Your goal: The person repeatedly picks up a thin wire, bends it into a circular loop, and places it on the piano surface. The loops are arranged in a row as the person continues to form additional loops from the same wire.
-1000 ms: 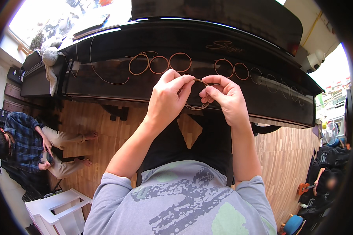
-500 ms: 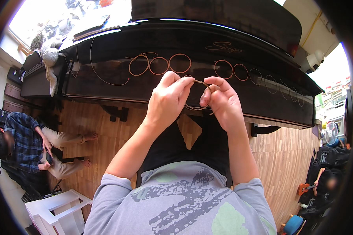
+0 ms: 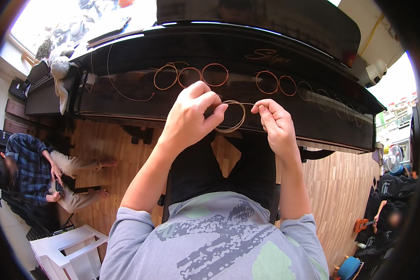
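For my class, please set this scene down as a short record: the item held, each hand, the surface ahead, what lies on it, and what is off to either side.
Held item: round coil of thin gold-coloured wire
Left hand: gripping the coil's left side
Right hand: pinching a strand drawn out from the coil
Surface ahead: glossy black wooden piano
On it: five copper-coloured wire rings, with thinner pale wire rings further right
Far left: seated person in blue plaid shirt
Far right: small orange-brown guitar-like instrument

One head-worn fisheye looks down from quite near onto the coiled wire (image 3: 243, 117); farther out, distances look uncertain.
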`<state>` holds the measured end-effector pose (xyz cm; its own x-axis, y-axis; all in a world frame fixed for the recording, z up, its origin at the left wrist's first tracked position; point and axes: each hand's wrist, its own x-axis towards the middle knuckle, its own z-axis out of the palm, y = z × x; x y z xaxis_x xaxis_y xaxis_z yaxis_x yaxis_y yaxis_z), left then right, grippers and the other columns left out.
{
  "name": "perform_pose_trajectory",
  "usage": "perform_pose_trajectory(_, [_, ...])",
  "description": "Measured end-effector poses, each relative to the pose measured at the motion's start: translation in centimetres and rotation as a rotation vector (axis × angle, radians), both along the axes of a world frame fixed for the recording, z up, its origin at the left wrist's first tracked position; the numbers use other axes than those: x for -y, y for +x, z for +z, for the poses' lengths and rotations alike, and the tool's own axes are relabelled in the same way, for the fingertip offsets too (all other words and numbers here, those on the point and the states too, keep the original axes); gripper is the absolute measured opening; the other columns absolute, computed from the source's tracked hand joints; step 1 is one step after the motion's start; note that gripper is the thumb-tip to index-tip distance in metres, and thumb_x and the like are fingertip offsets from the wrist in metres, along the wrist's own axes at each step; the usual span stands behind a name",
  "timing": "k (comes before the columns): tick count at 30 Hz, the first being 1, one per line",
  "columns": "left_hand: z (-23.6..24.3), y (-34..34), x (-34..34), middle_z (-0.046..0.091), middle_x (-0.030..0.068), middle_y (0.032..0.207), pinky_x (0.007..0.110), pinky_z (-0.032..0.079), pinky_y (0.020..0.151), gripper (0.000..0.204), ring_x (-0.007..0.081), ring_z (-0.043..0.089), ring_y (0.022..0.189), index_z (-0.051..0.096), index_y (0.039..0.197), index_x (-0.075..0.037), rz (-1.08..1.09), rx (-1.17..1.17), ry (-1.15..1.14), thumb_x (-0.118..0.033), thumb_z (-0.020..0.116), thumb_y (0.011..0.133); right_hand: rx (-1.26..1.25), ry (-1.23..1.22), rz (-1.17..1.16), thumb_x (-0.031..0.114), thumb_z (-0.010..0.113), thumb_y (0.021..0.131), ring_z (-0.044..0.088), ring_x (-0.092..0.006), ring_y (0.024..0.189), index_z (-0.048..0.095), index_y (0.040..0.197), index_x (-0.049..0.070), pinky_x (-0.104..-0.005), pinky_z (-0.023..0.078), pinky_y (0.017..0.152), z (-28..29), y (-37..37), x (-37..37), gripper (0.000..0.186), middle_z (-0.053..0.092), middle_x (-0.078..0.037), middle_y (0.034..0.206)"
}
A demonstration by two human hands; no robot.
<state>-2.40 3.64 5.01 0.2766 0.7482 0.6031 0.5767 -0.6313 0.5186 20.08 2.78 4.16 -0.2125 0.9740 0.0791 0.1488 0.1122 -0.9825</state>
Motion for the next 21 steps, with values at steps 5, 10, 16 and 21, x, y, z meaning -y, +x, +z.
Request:
perform_pose_trajectory(5, [-1.9, 0.7, -1.1, 0.044, 0.0074, 0.067, 0.030, 0.038, 0.064, 0.030, 0.0211, 0.043, 0.063, 0.049, 0.072, 0.000, -0.196, 0.357, -0.091, -0.021, 0.048, 0.094, -0.208, 0.007, 0.124, 0.017, 0.056, 0.096, 0.040, 0.0017, 0.065, 0.062, 0.095, 0.003, -0.0174, 0.031, 0.055, 1.0, -2.0, 0.5, 0.016, 0.051, 0.008, 0.074])
perform_pose_trajectory(10, [-2.3, 0.4, -0.3, 0.034, 0.0055, 0.063, 0.030, 0.032, 0.057, 0.038, 0.0141, 0.033, 0.061, 0.039, 0.070, -0.002, -0.232, 0.534, -0.391, -0.026, 0.038, 0.100, -0.283, -0.120, 0.209, 0.017, 0.053, 0.097, 0.033, 0.0020, 0.055, 0.059, 0.090, 0.003, -0.0170, 0.026, 0.048, -0.4, -1.7, -0.5, 0.016, 0.045, 0.009, 0.066])
perform_pose_trajectory(16, [-2.2, 0.2, 0.2, 0.031, 0.0035, 0.059, 0.031, 0.030, 0.052, 0.037, 0.0131, 0.032, 0.057, 0.039, 0.067, -0.002, -0.077, 0.336, -0.328, -0.021, 0.047, 0.097, -0.388, -0.196, 0.200, 0.017, 0.050, 0.098, 0.026, 0.0024, 0.050, 0.054, 0.080, 0.006, -0.0178, 0.021, 0.044, -1.0, -1.8, -0.5, 0.022, 0.037, 0.011, 0.061])
perform_pose_trajectory(21, [-2.5, 0.5, 0.5, 0.031, -0.0020, 0.058, 0.027, 0.026, 0.048, 0.039, 0.0068, 0.029, 0.055, 0.038, 0.063, -0.004, -0.158, 0.475, -0.443, -0.016, 0.055, 0.095, -0.452, -0.183, 0.196, 0.020, 0.051, 0.099, 0.026, 0.0022, 0.049, 0.057, 0.082, 0.005, -0.0178, 0.021, 0.044, -1.1, -1.7, -0.5, 0.023, 0.037, 0.011, 0.059])
